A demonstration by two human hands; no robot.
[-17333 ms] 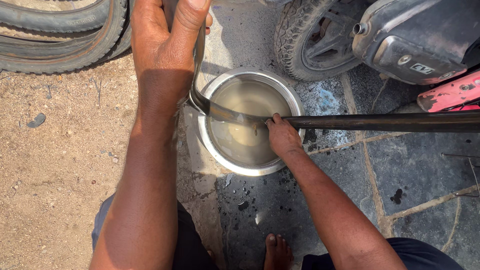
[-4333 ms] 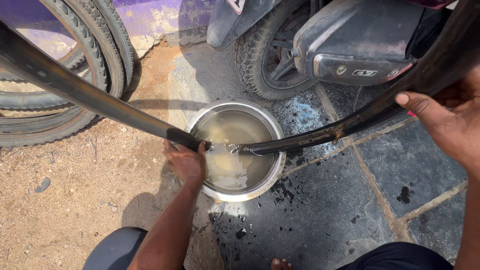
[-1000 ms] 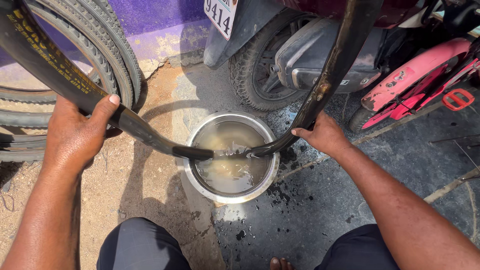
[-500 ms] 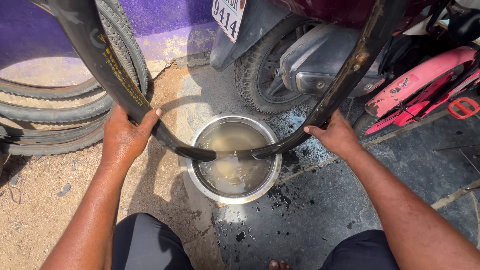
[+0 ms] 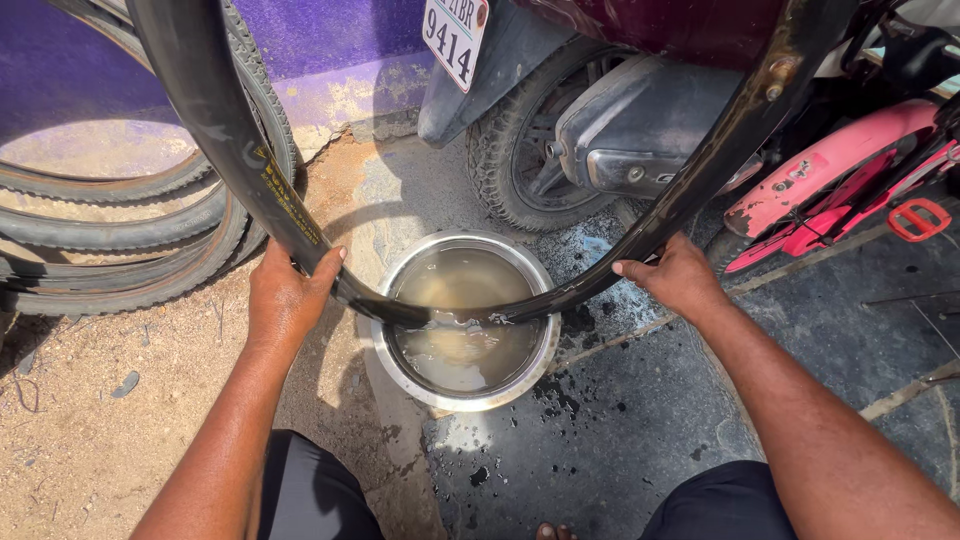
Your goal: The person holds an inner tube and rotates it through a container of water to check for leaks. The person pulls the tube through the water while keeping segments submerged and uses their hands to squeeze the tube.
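Two hands on one black tube (image 5: 250, 170), looped in a wide U down into one steel bowl (image 5: 462, 392) of murky water. Left hand (image 5: 288, 295) wrapped around the tube's left run, just beside the bowl's left rim; right hand (image 5: 678, 280) gripping the right run from below, just past the bowl's right rim. Lowest stretch of tube dipped across the water, near the bowl's middle, touching the surface. One narrow yellow label (image 5: 291, 203) printed lengthwise on the tube, just above the left hand. One brass-coloured valve (image 5: 777, 72) on the right run, high up. Bowl on wet dark paving, at the seam with sandy ground. At least three worn tyres (image 5: 120, 255) stacked at left against a purple wall. One scooter wheel (image 5: 540, 160) behind the bowl, with one white rectangular plate (image 5: 455, 38) in dark characters above it, tilted. One pink bicycle frame (image 5: 835, 190) at right, one red pedal (image 5: 918, 218) beside it. One bare toe (image 5: 548, 531) at the bottom edge.
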